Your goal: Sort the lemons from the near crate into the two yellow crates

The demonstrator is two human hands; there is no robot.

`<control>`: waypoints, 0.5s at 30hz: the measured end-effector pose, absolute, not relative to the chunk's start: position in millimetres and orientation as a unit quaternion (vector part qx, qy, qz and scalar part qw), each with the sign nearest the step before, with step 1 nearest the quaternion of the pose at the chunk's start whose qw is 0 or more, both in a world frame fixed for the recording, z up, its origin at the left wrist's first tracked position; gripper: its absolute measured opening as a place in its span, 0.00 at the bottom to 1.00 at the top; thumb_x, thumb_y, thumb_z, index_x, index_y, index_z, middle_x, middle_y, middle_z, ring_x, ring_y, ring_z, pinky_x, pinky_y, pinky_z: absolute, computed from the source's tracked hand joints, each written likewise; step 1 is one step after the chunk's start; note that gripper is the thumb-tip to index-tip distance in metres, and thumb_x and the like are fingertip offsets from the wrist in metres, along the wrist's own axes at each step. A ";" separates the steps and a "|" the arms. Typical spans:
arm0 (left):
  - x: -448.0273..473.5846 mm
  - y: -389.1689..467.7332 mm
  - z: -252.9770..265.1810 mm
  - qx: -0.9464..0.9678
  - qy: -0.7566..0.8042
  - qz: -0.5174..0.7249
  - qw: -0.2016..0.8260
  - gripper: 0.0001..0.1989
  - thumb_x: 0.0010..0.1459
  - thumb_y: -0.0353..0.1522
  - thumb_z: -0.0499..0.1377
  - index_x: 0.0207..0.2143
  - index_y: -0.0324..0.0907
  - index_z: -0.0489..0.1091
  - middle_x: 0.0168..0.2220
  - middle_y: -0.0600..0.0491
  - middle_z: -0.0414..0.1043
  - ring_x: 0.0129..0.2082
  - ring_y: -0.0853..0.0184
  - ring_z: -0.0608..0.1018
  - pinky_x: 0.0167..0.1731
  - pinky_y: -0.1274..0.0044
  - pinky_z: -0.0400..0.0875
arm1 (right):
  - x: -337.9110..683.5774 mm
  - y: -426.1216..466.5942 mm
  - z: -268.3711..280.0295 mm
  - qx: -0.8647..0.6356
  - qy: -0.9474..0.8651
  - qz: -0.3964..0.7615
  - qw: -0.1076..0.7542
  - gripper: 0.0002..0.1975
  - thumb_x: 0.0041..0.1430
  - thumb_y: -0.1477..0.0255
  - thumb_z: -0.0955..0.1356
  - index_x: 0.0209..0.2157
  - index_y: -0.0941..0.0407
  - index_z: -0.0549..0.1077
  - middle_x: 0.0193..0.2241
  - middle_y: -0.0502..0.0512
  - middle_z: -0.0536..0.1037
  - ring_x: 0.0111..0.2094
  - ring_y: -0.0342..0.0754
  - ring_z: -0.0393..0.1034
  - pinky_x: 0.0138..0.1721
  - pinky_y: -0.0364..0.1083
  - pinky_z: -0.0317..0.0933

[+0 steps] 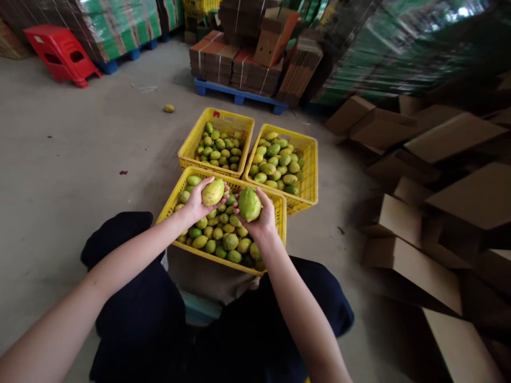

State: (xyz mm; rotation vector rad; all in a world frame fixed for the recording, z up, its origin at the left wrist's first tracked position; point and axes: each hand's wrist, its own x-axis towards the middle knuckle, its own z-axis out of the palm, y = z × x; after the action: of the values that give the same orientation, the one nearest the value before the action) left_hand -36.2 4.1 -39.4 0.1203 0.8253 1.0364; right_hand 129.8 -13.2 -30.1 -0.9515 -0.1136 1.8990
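My left hand [196, 202] is closed around a yellow lemon [213, 192]. In my right hand [265, 219] lies a greener lemon [249, 204], with the fingers wrapped round its sides. Both fruits are held above the near yellow crate [281, 213], which is filled with green and yellow lemons [230, 242]. Behind it stand two more yellow crates, one at the back left [187, 139] and one at the back right [310, 159], each with many lemons inside. My hands are apart, and neither touches the fruit in the crate.
One lemon [169, 108] lies on the concrete floor. A red stool [62, 53] stands far left. Flattened cartons [255, 69] are stacked on a blue pallet [239, 96]. Open cardboard boxes [423, 266] pile up at right. Wrapped green stacks [399, 48] line the back.
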 end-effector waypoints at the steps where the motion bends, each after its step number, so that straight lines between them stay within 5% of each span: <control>1: -36.0 4.5 -40.4 0.055 0.388 0.480 0.785 0.19 0.66 0.35 0.48 0.47 0.33 0.73 0.27 0.48 0.77 0.24 0.66 0.79 0.25 0.77 0.77 | 130.0 -13.0 -30.8 -0.394 -0.041 0.778 0.487 0.10 0.57 0.64 0.67 0.33 0.56 0.73 0.24 0.55 0.79 0.23 0.48 0.73 0.19 0.43 0.67; 15: -35.8 4.8 -33.1 0.000 0.355 0.486 0.798 0.23 0.66 0.38 0.48 0.56 0.32 0.66 0.34 0.44 0.78 0.32 0.62 0.82 0.31 0.74 0.81 | 137.1 -7.8 -33.0 -0.391 -0.027 0.782 0.485 0.09 0.57 0.67 0.67 0.35 0.58 0.74 0.26 0.57 0.80 0.31 0.53 0.78 0.26 0.47 0.74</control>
State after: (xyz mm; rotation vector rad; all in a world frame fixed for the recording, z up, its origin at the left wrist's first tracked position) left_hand -35.8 4.8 -33.1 0.0005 0.7614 1.0441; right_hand 137.1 -7.8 -33.0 -0.9524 -0.0657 1.9026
